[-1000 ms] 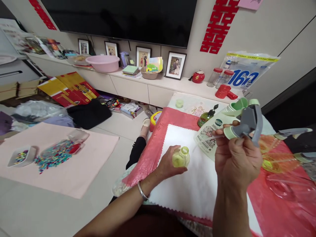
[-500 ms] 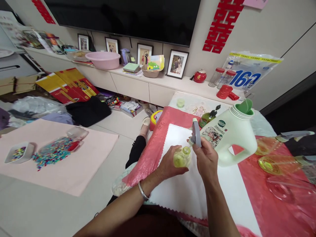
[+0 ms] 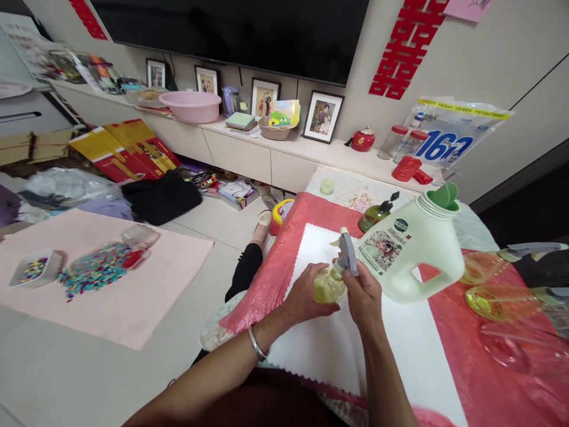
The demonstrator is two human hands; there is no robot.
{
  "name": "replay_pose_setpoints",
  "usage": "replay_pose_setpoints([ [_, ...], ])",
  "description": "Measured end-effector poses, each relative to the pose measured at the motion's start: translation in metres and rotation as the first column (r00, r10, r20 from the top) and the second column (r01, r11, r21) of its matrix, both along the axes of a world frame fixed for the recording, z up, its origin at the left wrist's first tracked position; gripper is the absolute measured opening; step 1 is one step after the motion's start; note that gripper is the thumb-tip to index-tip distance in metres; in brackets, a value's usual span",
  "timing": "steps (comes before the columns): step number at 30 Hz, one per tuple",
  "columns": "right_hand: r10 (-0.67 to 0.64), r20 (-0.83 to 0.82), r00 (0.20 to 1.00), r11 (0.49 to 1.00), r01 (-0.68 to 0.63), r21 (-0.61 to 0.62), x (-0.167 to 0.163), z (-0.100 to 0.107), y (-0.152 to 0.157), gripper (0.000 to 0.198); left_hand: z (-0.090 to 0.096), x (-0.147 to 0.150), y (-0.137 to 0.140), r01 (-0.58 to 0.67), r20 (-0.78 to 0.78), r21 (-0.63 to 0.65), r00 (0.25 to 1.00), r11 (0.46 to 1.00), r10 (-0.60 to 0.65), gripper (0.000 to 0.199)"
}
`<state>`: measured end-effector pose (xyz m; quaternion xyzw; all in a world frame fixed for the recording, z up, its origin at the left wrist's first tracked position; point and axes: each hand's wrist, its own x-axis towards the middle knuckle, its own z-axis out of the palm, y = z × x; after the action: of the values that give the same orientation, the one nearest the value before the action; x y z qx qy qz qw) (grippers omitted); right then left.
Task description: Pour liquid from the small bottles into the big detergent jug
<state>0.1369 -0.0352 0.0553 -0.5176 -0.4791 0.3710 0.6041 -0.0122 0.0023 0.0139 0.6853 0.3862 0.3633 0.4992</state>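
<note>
My left hand is closed around a small clear spray bottle with yellow-green liquid in it, tilted a little to the right. My right hand grips a grey spray head, which sits on the bottle's neck. Whether its thread has caught I cannot tell. Just beyond my right hand stands a large pale green jug with a flower label and a dark green cap resting in its mouth. Under both hands lies a white scalloped sheet on a red cover.
Several spray bottles with yellow liquid lie on their sides at the right. A green pump bottle stands behind the jug. On the left, a pink sheet holds spilled beads and a white tray.
My right hand has brought the spray head down onto the bottle's neck, which was uncovered before. My left hand keeps its hold on the bottle.
</note>
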Motion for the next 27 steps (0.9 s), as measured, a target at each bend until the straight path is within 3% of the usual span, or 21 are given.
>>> replay_pose_setpoints([
  [8,-0.03,0.029,0.999,1.0,0.029,0.005,0.011,0.019,0.004,0.041,0.001,-0.001,0.002,0.007,0.03,-0.018,1.0,1.0,-0.007,0.095],
  [13,-0.008,0.072,0.997,0.998,0.012,-0.063,0.009,0.028,0.009,0.039,0.0,0.0,0.002,0.009,0.008,-0.017,1.0,1.0,-0.009,0.096],
  [19,0.059,0.057,0.997,0.994,-0.053,-0.097,0.008,0.019,0.004,0.04,0.0,-0.001,0.001,0.025,0.001,-0.001,1.0,1.0,-0.025,0.095],
  [27,0.07,0.023,0.997,0.997,-0.069,-0.025,0.01,-0.004,-0.002,0.037,0.001,-0.001,-0.001,0.042,0.031,0.002,0.999,0.999,-0.042,0.093],
])
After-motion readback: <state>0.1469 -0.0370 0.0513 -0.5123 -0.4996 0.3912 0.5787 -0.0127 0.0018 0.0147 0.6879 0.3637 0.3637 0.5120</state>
